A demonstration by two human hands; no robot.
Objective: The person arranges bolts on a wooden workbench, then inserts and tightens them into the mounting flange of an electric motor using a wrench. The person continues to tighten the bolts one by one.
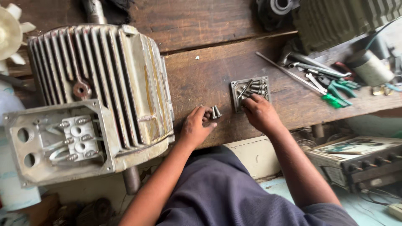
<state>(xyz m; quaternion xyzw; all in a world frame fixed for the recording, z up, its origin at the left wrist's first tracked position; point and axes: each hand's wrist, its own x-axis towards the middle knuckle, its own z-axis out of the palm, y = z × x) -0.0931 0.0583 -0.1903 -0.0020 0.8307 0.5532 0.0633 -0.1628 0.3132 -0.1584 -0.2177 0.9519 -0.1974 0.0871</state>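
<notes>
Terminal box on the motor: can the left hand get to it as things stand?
Probably yes. The left hand rests on the bench beside the motor, fingers on some bolts. The open terminal box faces up on the near left, with nothing lying across the way.

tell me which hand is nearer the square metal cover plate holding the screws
Right. The right hand rests its fingertips on the square metal cover plate among the screws; the left hand sits apart to the plate's left, holding a few bolts.
</notes>
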